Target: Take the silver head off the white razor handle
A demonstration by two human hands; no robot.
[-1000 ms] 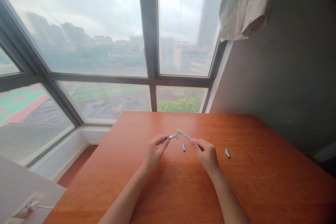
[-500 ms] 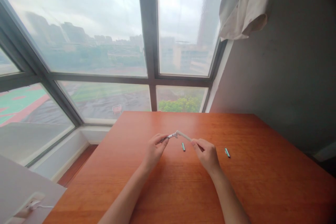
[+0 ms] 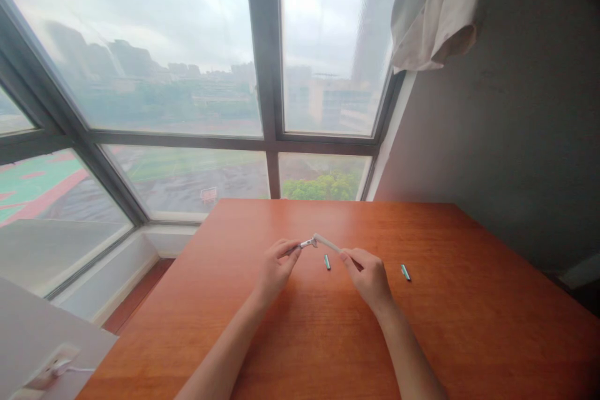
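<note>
My left hand (image 3: pixel 277 265) pinches a slim silver razor handle (image 3: pixel 307 242) whose forked end points right. From the other side, my right hand (image 3: pixel 369 275) grips a pale, slender stick (image 3: pixel 329 242), thumb and fingers closed round its lower part. The stick's far tip meets the forked end of the handle, or lies very near it; the exact contact is too small to tell. Below this, between my hands, a small teal-and-dark razor cartridge (image 3: pixel 327 262) lies on the table. A second cartridge (image 3: pixel 405 272) rests to the right of my right hand.
The brown wooden table (image 3: pixel 225 337) spans the view and ends at a far edge near large windows (image 3: pixel 178 87). A grey wall (image 3: pixel 492 137) stands at the right, with a light cloth (image 3: pixel 435 19) hanging above. A socket with a white cord (image 3: pixel 56 367) is at lower left.
The pale stick's tip has shifted very slightly at the razor handle's end. Both hands and the two cartridges look the same.
</note>
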